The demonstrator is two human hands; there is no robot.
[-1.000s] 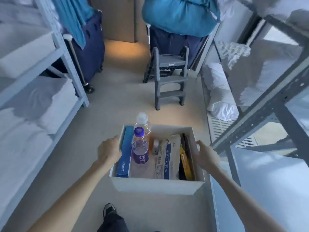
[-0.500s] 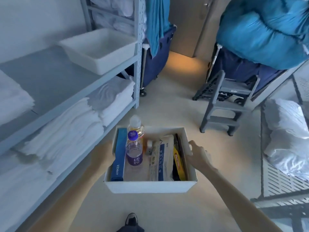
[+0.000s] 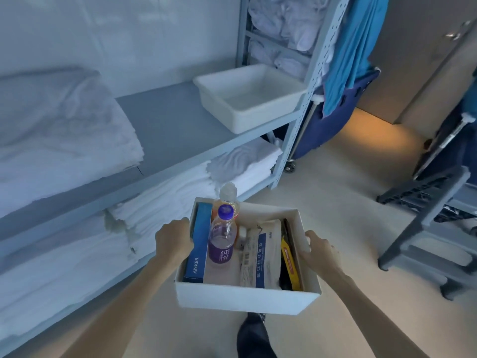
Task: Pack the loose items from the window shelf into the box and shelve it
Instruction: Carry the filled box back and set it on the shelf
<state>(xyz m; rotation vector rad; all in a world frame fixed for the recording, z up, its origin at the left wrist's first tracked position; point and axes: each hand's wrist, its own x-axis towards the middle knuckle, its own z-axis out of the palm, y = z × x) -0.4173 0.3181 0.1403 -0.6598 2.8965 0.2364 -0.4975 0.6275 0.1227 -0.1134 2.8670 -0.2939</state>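
I carry a white open box (image 3: 245, 298) in front of me at waist height. My left hand (image 3: 174, 242) grips its left wall and my right hand (image 3: 318, 251) grips its right wall. Inside stand a purple-labelled water bottle (image 3: 222, 239) and, behind it, a bottle of orange drink (image 3: 228, 198). A blue Anker carton (image 3: 200, 244) lies along the left wall. A white pouch with a blue stripe (image 3: 260, 254) and a yellow packet (image 3: 290, 267) fill the right side. The metal shelf (image 3: 167, 130) is to my left.
A white tub (image 3: 247, 96) sits at the shelf's right end, folded white linen (image 3: 56, 130) at its left, bare grey board between. More linen lies on the lower shelf (image 3: 180, 200). A grey step stool (image 3: 436, 228) stands right; a blue laundry cart (image 3: 333, 117) stands beyond the rack.
My view has swung left from the window side towards the metal shelf, which is closer now. Both hands keep the same hold on the box.
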